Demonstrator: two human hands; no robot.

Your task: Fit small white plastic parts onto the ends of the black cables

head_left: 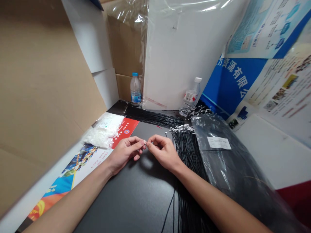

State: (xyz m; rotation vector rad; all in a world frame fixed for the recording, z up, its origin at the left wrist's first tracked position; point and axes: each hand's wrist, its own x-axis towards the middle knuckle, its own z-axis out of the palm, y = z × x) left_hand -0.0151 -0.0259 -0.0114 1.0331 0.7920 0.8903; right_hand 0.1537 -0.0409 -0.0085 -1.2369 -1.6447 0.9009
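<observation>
My left hand (127, 150) is closed in a pinch on a small white connector (145, 141) above the dark tabletop. Thumb and fingertip of my right hand (164, 151) are pressed together right beside it, almost touching the left fingertips. A thin black wire (215, 149) stretches sideways from behind my right hand, across the wire bundle and a plastic bag; its end at the fingertips is hidden. Just right of that hand lies a thick bundle of black wires (188, 150) with white connectors on their far ends.
A clear bag of small white parts (103, 129) rests on printed sheets at left. More black wires (155, 116) lie across the back. Two plastic bottles (135, 90) stand at the rear. A plastic bag (218, 168) with a label covers the right side. Cardboard (48, 97) walls the left.
</observation>
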